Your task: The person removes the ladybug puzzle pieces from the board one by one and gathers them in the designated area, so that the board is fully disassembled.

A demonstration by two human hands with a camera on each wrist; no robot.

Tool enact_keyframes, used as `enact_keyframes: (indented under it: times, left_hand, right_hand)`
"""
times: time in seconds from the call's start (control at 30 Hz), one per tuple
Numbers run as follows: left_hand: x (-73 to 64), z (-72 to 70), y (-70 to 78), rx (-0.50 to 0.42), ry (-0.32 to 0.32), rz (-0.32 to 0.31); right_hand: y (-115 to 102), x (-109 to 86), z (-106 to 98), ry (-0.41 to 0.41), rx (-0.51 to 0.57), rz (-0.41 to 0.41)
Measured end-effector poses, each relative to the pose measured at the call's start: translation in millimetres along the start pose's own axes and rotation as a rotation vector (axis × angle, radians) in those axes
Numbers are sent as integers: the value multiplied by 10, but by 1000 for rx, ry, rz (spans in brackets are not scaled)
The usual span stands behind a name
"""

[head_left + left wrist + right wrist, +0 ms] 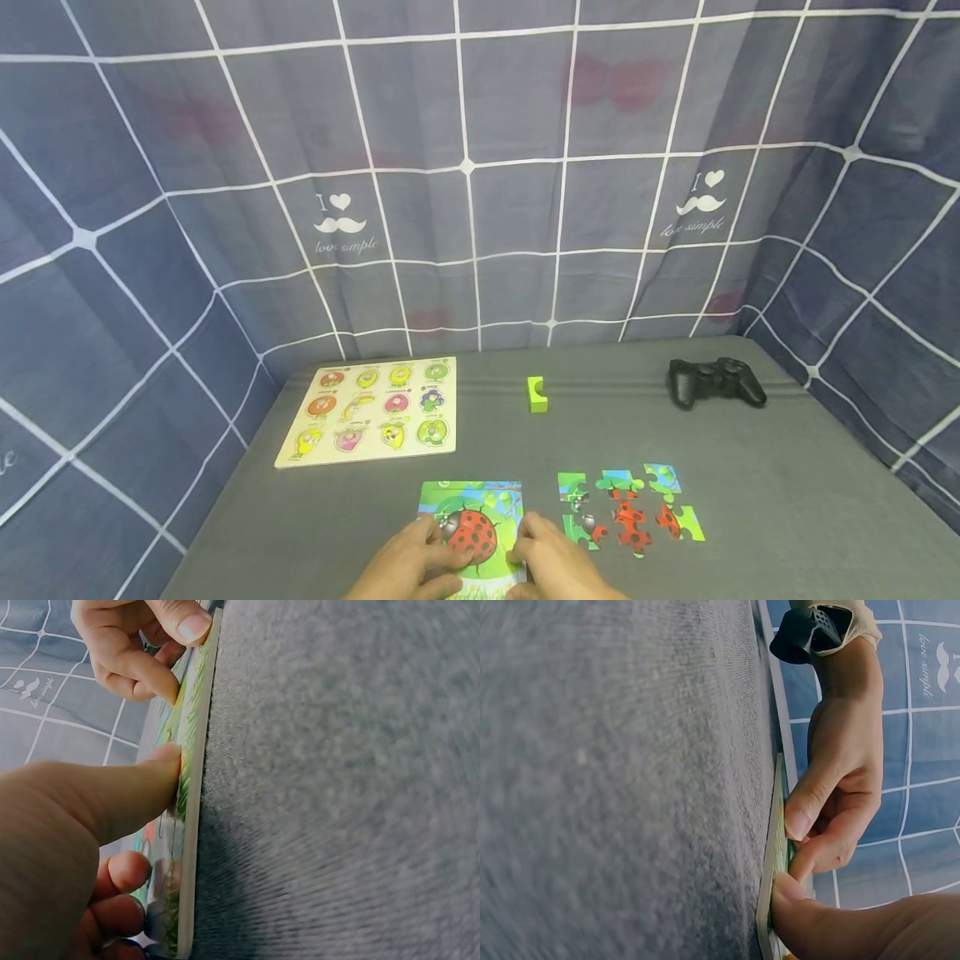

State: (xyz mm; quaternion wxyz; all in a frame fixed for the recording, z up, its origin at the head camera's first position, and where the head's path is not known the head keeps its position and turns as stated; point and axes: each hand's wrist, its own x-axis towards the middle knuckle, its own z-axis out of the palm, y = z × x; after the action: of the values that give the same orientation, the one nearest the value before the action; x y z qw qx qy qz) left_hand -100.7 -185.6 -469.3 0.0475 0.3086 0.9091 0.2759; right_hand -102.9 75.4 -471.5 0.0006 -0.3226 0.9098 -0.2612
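The ladybird board (474,537) in my grip carries a red beetle with black spots on green, blue along its far edge. Right of it I see loose puzzle pieces (632,518) in leaf green, sky blue and black-dotted red. Beyond it to the left, my fruit board (414,417) is cream with orange, yellow, pink, purple and green fruits. Beyond it, slightly right, the block (537,402) is lime; farther right, the controller (716,385) is black. Behind it all, my slate-blue curtain (517,204) has white gridlines and moustache prints.
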Motion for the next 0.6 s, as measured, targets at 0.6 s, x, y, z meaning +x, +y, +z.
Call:
enact_keyframes:
  times: [0.6]
  left_hand:
    - [-20, 36, 15, -32, 78, -6]
  right_hand:
    - [-10, -17, 45, 4, 141, 74]
